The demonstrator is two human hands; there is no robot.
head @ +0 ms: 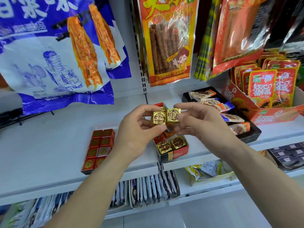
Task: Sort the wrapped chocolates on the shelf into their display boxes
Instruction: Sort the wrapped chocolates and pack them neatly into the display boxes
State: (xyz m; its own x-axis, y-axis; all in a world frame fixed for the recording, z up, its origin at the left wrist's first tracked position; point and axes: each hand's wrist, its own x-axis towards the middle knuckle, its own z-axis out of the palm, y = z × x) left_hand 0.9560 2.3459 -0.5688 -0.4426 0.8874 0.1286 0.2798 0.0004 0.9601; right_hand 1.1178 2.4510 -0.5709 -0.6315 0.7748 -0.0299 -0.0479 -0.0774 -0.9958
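Pinched between thumb and curled fingers of the left hand: left gold chocolate. Pinched the same way in the right hand: right gold chocolate. Held label-forward, side by side and touching, above the rear half of the open display box. Inside that box, against the front wall: two gold pieces side by side; behind them an orange piece and a red piece, both partly covered by the hands. Front wall of the box close to the front edge of the shelf. To the left: second box, packed with red chocolates in two columns, apart from the display box, with the strip between largely hidden under the left hand. Further left: bare shelf, overhung at the back by hanging bags. To the right: black tray of wrapped bars, near the display box but not touching; beyond it, an orange carton of upright packets.
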